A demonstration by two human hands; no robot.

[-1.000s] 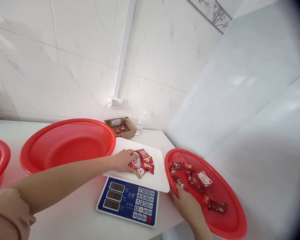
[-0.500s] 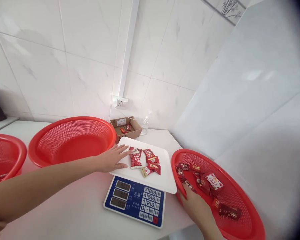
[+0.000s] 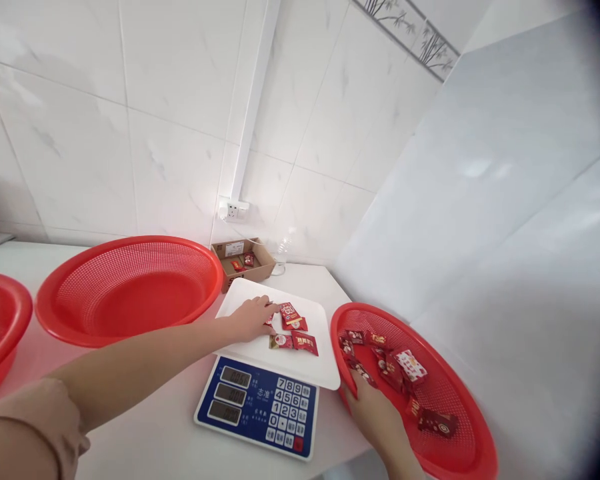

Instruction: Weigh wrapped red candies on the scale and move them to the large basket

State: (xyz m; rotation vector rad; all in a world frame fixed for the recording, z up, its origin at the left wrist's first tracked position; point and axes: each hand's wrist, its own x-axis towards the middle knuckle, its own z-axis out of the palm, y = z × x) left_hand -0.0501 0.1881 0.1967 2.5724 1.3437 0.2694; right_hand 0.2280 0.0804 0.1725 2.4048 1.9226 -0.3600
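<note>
My left hand point(image 3: 255, 317) is over the white scale tray point(image 3: 300, 375), its fingers curled down around red wrapped candies point(image 3: 270, 321) that it mostly covers. Just right of its fingertips lie several more red candy packets point(image 3: 290, 312), one with a gold end. The tray rests on a blue and white digital scale point(image 3: 257, 407) with lit number displays. At the right, my right hand point(image 3: 375, 410) grips the near left rim of a red plastic basket point(image 3: 460, 373), thumb outside view behind the rim. Several red wrapped candies and a pink-white packet point(image 3: 411, 365) lie inside that basket.
A large red basket point(image 3: 130, 247) stands left of the scale, with part of another red basket point(image 3: 17, 293) at the far left edge. Behind the tray sit a cardboard box point(image 3: 260, 270) holding a few candies and a clear plastic bottle point(image 3: 283, 248). A socket point(image 3: 237, 211) is on the tiled wall.
My left hand has moved right across the tray and its spread fingers have curled onto the leftmost candies. My right hand keeps its hold on the basket rim. The view has shifted slightly.
</note>
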